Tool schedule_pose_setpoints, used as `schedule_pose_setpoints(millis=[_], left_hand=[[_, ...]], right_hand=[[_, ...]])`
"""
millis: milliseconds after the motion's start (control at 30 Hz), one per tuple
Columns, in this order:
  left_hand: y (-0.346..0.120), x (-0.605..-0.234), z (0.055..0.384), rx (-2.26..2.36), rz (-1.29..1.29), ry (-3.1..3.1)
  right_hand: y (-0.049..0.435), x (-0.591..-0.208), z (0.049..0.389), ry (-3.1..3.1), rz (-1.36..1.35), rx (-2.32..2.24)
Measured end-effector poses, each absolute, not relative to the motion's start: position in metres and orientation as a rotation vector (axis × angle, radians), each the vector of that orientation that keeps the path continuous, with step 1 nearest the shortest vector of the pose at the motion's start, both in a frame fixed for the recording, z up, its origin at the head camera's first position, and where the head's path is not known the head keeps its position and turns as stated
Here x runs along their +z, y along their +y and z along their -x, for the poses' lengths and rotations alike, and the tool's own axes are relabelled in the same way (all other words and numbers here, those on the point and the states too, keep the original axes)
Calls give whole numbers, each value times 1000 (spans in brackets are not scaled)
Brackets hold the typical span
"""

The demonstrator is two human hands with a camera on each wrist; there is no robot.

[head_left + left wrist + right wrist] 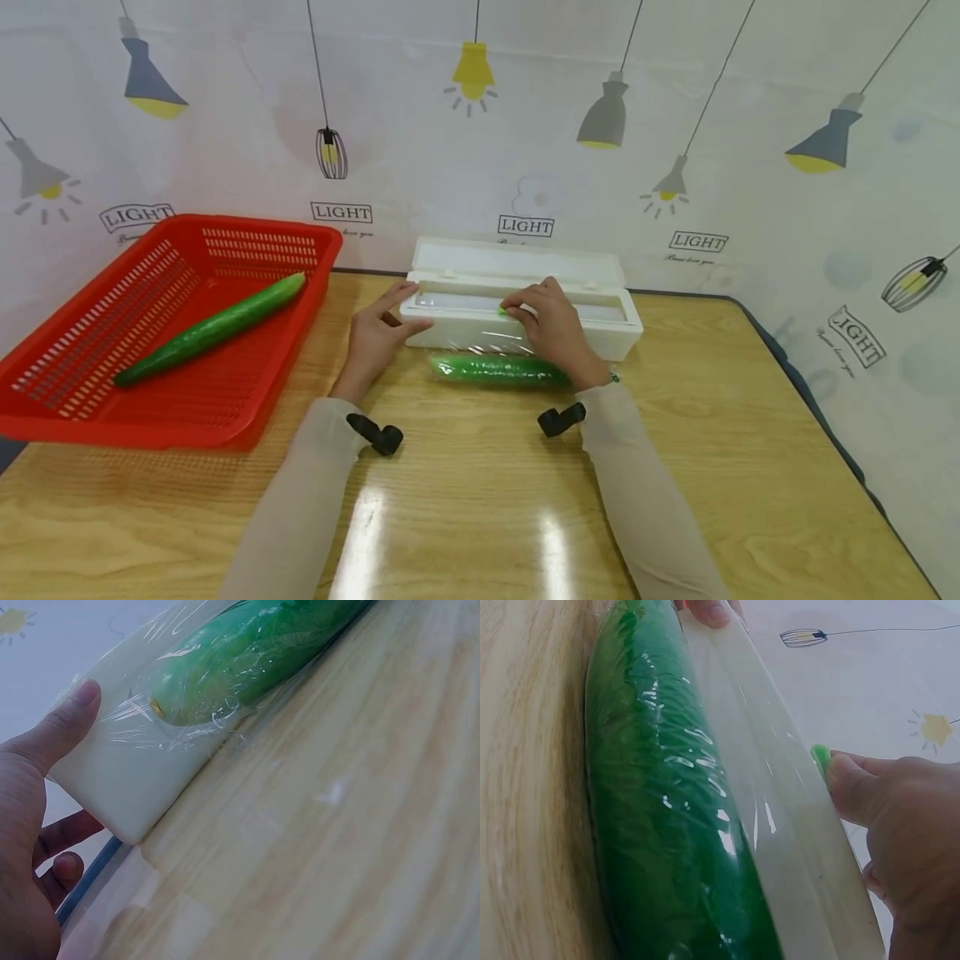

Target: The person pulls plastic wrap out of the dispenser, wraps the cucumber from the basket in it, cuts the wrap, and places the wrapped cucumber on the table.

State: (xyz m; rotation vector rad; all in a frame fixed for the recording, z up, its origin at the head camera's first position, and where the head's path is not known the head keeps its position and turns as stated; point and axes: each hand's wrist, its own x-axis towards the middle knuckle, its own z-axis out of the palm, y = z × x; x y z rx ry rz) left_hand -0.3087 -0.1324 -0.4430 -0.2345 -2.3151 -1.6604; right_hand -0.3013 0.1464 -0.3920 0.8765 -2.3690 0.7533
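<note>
A long white cling film dispenser (457, 333) stands on the table with its lid raised at the back. My left hand (372, 337) grips its left end, thumb on the film-covered front in the left wrist view. My right hand (553, 327) pinches a small green slide cutter (821, 759) at the dispenser's top edge, near its middle. Clear film (131, 724) runs from the dispenser down over a cucumber (495, 370), which lies wrapped along the front of the box. My right hand and wrist hide part of the cucumber's right end in the head view.
On the left stands a red plastic basket (258, 421) with an unwrapped cucumber (217, 327) in it. Behind the wooden table (465, 500) hangs a white backdrop (405, 125) printed with lamps. The dispenser's raised lid (517, 260) is close to that backdrop.
</note>
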Motion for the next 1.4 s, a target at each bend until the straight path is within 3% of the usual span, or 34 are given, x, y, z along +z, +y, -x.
schedule_pose_setpoints(millis=[1400], left_hand=[[-131, -442, 307, -1667, 256, -2274]], right_hand=[[162, -387, 300, -2376, -905, 791]])
